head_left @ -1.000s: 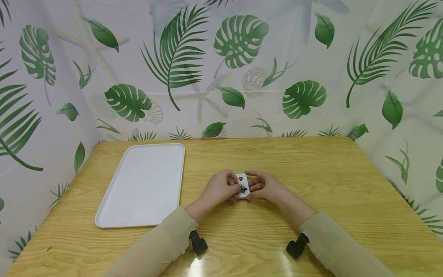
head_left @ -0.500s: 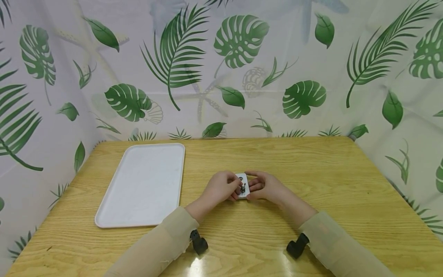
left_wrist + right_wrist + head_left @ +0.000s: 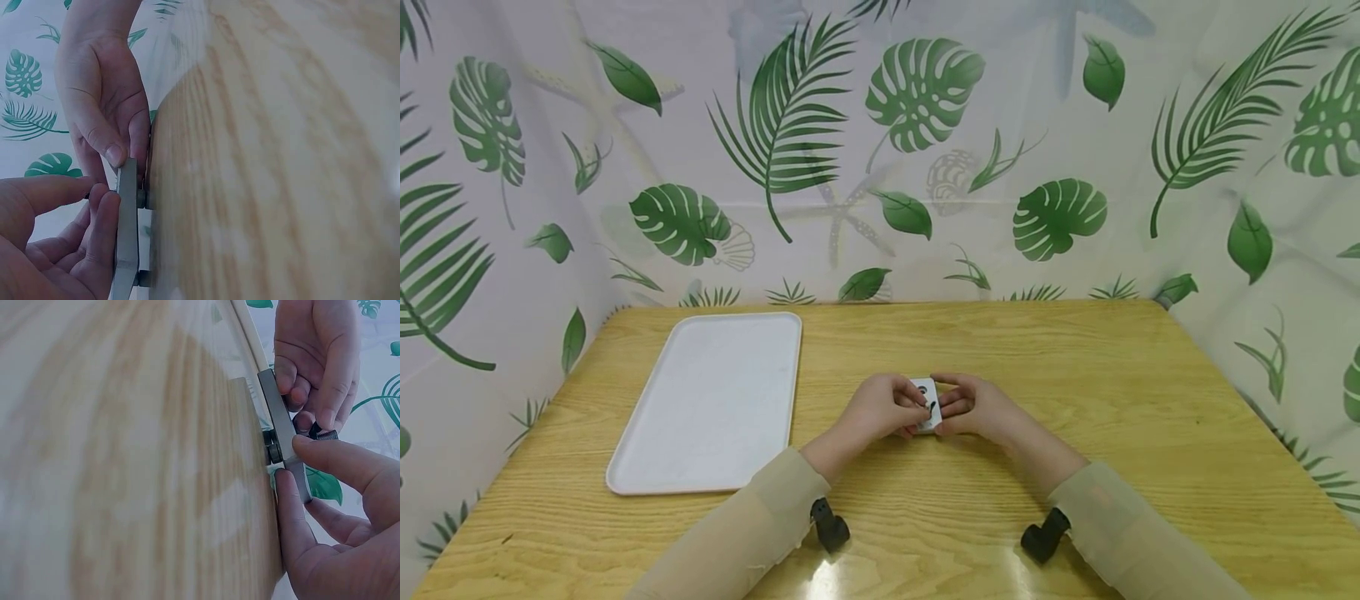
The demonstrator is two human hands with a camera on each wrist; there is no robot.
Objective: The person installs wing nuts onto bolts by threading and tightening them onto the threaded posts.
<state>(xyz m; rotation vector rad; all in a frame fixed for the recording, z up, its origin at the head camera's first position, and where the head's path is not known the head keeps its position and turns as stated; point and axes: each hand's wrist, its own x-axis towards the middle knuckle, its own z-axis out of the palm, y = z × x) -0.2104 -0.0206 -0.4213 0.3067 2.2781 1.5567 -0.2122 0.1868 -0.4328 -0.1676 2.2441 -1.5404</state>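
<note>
A small pale metal plate point(image 3: 925, 423) with a round hole lies low over the table between both hands. Stubby dark bolt ends point(image 3: 273, 450) stick out beneath it, towards the wood. My left hand point(image 3: 874, 407) pinches a small dark knurled screw point(image 3: 327, 434) on the plate's upper face between thumb and forefinger. In the head view those fingers partly cover it. My right hand point(image 3: 981, 407) grips the plate's right side, its thumb point(image 3: 305, 447) against the upper part and a finger beneath the edge. The wrist views show the plate edge-on.
A white rectangular tray point(image 3: 707, 404) lies on the wooden table point(image 3: 1120, 392) left of the hands. Leaf-patterned cloth point(image 3: 970, 179) hangs behind the table and along both sides. A small black camera is strapped at each sleeve cuff.
My left thumb and forefinger have shifted a little on the screw and now cover more of it. The right hand and plate hold nearly still; the head view has tilted slightly.
</note>
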